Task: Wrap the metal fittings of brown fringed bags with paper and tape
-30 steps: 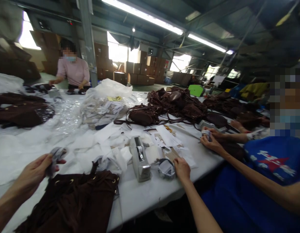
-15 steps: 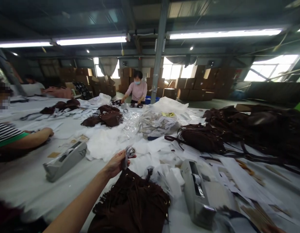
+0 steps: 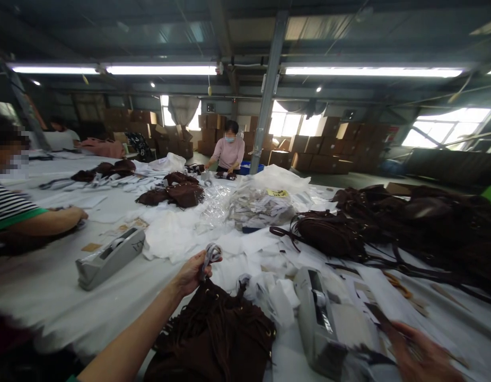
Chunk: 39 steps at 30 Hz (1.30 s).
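Note:
My left hand [image 3: 192,273] is closed on a grey-white wrapped bundle [image 3: 212,255], pinched between thumb and fingers. The bundle is at the top edge of a dark brown fringed bag [image 3: 217,339] with metal eyelets, lying in front of me. At the lower right my right hand [image 3: 420,353], a bit blurred, grips a flat brown strip [image 3: 378,317] that points up and left. Between the bag and my right hand stands a grey tape dispenser [image 3: 315,323]. Crumpled clear wrapping [image 3: 273,297] lies beside the bag.
Another tape dispenser [image 3: 110,257] stands at left, near a co-worker's arm [image 3: 50,220]. Brown bags [image 3: 420,223] are heaped at right. A clear bag of paper pieces [image 3: 261,207] lies mid-table. A masked person [image 3: 229,151] works across the table; cartons [image 3: 321,148] are stacked behind.
My right hand has come further into view at the lower right, now with the brown strip raised. My left hand keeps its hold on the wrapped bundle. The view has shifted slightly.

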Motion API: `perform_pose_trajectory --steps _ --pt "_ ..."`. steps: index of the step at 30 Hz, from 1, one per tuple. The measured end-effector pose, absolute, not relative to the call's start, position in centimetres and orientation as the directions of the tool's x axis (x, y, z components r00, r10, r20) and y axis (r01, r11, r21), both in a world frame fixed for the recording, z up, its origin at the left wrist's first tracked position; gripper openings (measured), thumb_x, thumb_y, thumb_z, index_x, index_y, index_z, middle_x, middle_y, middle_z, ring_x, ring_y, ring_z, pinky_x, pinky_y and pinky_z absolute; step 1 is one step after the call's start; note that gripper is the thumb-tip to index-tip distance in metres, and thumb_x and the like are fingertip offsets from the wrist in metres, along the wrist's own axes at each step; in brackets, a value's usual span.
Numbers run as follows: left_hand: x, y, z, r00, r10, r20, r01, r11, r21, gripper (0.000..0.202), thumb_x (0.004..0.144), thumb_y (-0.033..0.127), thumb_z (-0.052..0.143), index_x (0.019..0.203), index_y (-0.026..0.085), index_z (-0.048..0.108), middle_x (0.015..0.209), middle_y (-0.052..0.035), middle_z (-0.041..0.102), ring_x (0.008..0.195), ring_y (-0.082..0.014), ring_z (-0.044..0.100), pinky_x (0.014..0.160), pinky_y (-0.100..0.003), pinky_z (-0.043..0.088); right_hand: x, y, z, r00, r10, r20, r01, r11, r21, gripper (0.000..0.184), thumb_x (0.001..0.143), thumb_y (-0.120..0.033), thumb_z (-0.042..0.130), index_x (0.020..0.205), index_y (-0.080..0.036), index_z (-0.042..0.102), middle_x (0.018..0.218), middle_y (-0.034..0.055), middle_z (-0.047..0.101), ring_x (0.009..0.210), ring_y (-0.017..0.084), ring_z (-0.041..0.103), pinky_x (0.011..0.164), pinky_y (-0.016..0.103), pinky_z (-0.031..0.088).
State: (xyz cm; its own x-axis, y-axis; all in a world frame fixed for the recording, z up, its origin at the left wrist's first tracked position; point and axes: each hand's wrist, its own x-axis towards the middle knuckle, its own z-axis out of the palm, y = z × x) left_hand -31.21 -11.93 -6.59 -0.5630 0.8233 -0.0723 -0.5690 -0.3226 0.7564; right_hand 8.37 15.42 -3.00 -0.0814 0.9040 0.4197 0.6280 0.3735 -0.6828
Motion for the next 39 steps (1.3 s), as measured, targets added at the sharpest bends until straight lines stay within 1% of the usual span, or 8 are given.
perform_pose_trajectory --steps 3,8,11,14,20,25,33,39 --pt "-30.6 -11.6 -6.6 -0.569 0.82 -0.066 -0.543 -0.314 0.779 0.029 0.082 0.034 0.065 0.101 0.013 0.059 0.092 -0.009 0.067 0.043 -0.0003 0.04 0.047 -0.015 0.039 -0.3 7.8 -1.0 -0.396 0.908 0.139 0.195 0.231 -0.953 0.057 0.056 -0.069 0.069 0.088 -0.022 0.069 0.066 0.0083 0.065 0.053 0.021 0.057 0.052 0.035 0.044" --pt "-29.8 -11.8 -5.9 -0.609 0.792 -0.042 -0.472 -0.319 0.822 0.036 0.076 0.04 0.072 0.095 0.011 0.061 0.076 -0.0029 0.064 0.042 0.0002 0.036 0.044 -0.015 0.034 -12.1 -1.5 -1.9 -0.673 0.74 -0.008 -0.049 -0.055 -0.997 0.05 0.062 -0.06 0.071 0.079 -0.013 0.068 0.051 -0.0026 0.053 0.038 0.007 0.037 0.037 0.02 0.026" --pt "-29.4 -12.1 -5.6 -0.625 0.779 -0.051 -0.452 -0.307 0.838 0.041 0.072 0.045 0.074 0.091 0.011 0.062 0.056 0.0055 0.05 0.041 -0.0013 0.035 0.041 -0.014 0.028 -15.6 -3.3 -2.8 -0.672 0.74 -0.008 -0.064 -0.069 -0.996 0.044 0.065 -0.056 0.069 0.072 -0.012 0.067 0.047 -0.0038 0.051 0.035 0.005 0.034 0.035 0.019 0.024" --pt "-29.3 -12.3 -5.9 -0.612 0.788 -0.072 -0.464 -0.283 0.84 0.042 0.071 0.048 0.073 0.09 0.014 0.06 0.05 0.0088 0.039 0.04 -0.0021 0.034 0.038 -0.014 0.018 -16.9 -3.6 -3.4 -0.631 0.776 0.025 -0.052 -0.011 -0.999 0.042 0.067 -0.053 0.067 0.07 -0.011 0.067 0.046 -0.0026 0.053 0.035 0.007 0.037 0.036 0.02 0.027" --pt "-29.1 -12.3 -6.5 -0.613 0.788 -0.054 -0.459 -0.299 0.836 0.039 0.071 0.049 0.072 0.08 0.015 0.056 0.05 0.0089 0.038 0.04 -0.0017 0.031 0.037 -0.015 0.015 -16.8 -4.3 -3.5 -0.567 0.8 0.196 0.019 0.251 -0.968 0.03 0.072 -0.04 0.063 0.063 -0.012 0.068 0.046 -0.0023 0.052 0.041 0.009 0.042 0.043 0.021 0.03" --pt "-29.0 -12.4 -6.7 -0.601 0.798 -0.035 -0.437 -0.292 0.85 0.041 0.072 0.051 0.071 0.086 0.014 0.058 0.05 0.009 0.038 0.04 -0.0021 0.031 0.037 -0.016 0.014 -17.4 -5.1 -3.6 -0.496 0.796 0.348 0.096 0.448 -0.889 0.024 0.075 -0.031 0.057 0.062 -0.014 0.068 0.048 -0.002 0.055 0.044 0.01 0.043 0.047 0.021 0.032" --pt "-28.7 -12.5 -7.3 -0.666 0.746 -0.002 -0.39 -0.345 0.854 0.037 0.071 0.046 0.073 0.081 0.015 0.054 0.056 0.0075 0.048 0.039 -0.0007 0.032 0.037 -0.016 0.017 -18.4 -5.7 -4.9 -0.429 0.849 0.309 0.093 0.381 -0.92 0.024 0.076 -0.032 0.057 0.063 -0.016 0.067 0.052 0.0014 0.062 0.045 0.012 0.049 0.047 0.021 0.034" --pt "-28.5 -12.4 -7.7 -0.673 0.739 -0.003 -0.36 -0.325 0.875 0.038 0.071 0.044 0.073 0.074 0.018 0.046 0.052 0.0088 0.048 0.036 -0.0016 0.034 0.036 -0.015 0.021 -19.0 -5.9 -5.1 -0.49 0.849 0.199 -0.085 0.18 -0.98 0.025 0.075 -0.036 0.061 0.069 -0.014 0.07 0.047 -0.0001 0.058 0.043 0.012 0.047 0.043 0.021 0.034"
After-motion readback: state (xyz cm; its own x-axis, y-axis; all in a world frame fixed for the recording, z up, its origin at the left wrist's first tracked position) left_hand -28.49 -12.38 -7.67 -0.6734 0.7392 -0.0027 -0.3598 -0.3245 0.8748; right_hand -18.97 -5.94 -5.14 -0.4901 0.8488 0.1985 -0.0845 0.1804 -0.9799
